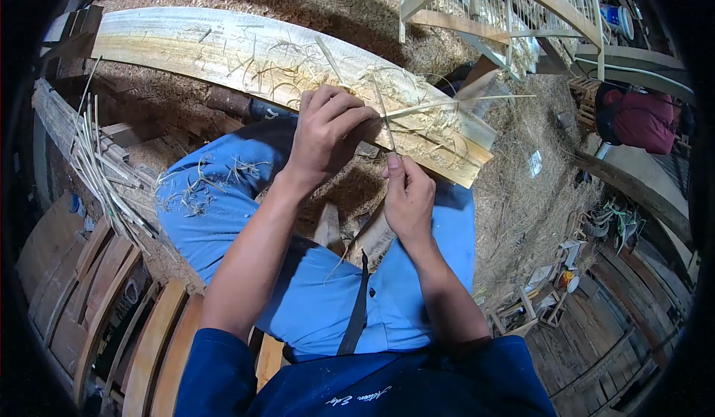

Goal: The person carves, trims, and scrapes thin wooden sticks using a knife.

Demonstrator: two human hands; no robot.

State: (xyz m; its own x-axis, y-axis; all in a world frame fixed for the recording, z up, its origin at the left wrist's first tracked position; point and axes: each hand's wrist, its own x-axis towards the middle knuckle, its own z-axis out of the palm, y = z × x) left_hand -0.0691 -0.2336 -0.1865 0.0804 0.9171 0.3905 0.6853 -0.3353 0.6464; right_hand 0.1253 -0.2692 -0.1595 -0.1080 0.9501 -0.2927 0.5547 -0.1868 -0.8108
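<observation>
My left hand (328, 130) is closed, fingers bent, on the near end of a thin pale bamboo strip (462, 101), which reaches out to the right. My right hand (408, 193) is closed around the lower end of a narrow knife-like blade (384, 115), thumb on top. The blade crosses the strip just right of my left fingers; its handle is hidden in the hand. Beneath both hands lies a long wooden plank (171, 41), strewn with curly shavings (287, 63). More shavings (205, 186) cling to my blue trousers on the left knee.
Several thin strips (104, 167) lean in a bundle at the left. A wooden cage-like frame (506, 7) stands at the upper right. Curved boards (153, 350) line the lower left. Shavings cover the floor (521, 179); a maroon cloth item (644, 121) is at the right.
</observation>
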